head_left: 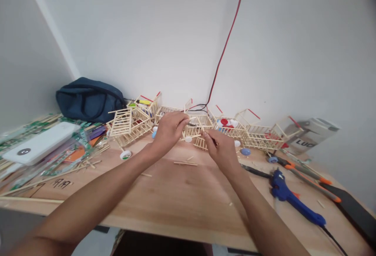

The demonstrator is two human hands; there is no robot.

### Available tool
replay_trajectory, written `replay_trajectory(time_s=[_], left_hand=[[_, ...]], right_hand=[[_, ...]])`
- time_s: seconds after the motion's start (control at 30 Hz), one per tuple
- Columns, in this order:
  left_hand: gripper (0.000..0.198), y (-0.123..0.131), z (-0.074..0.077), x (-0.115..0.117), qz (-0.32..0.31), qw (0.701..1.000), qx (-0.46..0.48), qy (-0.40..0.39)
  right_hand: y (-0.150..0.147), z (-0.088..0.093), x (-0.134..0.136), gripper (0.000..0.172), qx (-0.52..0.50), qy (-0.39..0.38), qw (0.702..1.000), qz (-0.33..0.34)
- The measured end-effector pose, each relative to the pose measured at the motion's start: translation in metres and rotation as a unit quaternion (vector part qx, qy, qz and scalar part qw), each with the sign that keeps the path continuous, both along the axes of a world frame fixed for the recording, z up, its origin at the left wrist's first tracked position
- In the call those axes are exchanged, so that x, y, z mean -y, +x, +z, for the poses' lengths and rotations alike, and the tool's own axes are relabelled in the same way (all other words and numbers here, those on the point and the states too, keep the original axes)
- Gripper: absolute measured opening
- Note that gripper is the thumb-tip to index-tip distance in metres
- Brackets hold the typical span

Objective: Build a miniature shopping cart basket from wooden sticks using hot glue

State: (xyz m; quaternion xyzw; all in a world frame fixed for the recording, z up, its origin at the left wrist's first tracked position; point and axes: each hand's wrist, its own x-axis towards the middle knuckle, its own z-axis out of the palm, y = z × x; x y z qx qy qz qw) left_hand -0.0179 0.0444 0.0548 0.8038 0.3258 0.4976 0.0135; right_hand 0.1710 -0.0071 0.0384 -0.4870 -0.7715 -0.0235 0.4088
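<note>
- Our left hand (169, 129) sits just left of the frame's centre, fingers curled and thumb pressed to the fingertips, closed on the upper edge of a small stick frame (196, 127).
- Our right hand (222, 151) lies just right of centre, slightly lower. Its thumb and forefinger are drawn tight together at the frame's lower right corner, touching it. We cannot tell whether they grip the frame itself or a loose thin stick.
- The stick frame is held between the two hands at the middle of the picture, just in front of the row of stick carts (258, 135) that runs along the foot of the wall.
- More stick carts (129, 124) are piled left of our left hand, some tipped on their sides.
- A white bottle cap (125, 154) lies on the wooden table (176, 205) below that pile, and a blue cap (245, 151) lies just right of our right hand.
- Two loose sticks (185, 163) rest on the table between our forearms.
- A blue glue gun (289, 197) lies at the lower right, with orange-tipped tools (311, 175) beyond it.
- A dark blue bag (89, 99) stands against the wall at centre left.
- A white box (38, 144) lies on clutter at the far left.
- A red cable (229, 40) hangs down the wall from the top of the frame to the carts.
</note>
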Motion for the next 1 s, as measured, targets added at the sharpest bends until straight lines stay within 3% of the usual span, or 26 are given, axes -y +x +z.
replay_trajectory(time_s=[0.2, 0.3, 0.5, 0.7, 1.0], left_hand=[[0.019, 0.005, 0.005, -0.003, 0.015, 0.995, -0.039, 0.09], [0.018, 0.007, 0.009, -0.004, 0.01, 0.995, -0.034, 0.089], [0.016, 0.012, 0.008, -0.003, -0.01, 0.999, -0.005, 0.03], [0.016, 0.016, 0.001, -0.003, -0.034, 0.997, 0.023, -0.064], [0.016, 0.016, 0.002, -0.006, -0.052, 0.972, 0.039, -0.225]], right_hand=[[0.008, 0.002, 0.001, 0.026, 0.02, 0.078, 0.997, -0.016], [0.01, 0.004, 0.001, 0.026, 0.037, 0.091, 0.995, -0.025], [0.011, 0.0, -0.001, 0.023, 0.03, 0.094, 0.995, -0.031], [0.011, -0.009, -0.001, 0.026, 0.019, 0.046, 0.998, -0.035], [0.008, -0.017, 0.004, 0.028, 0.014, -0.01, 0.998, -0.052]])
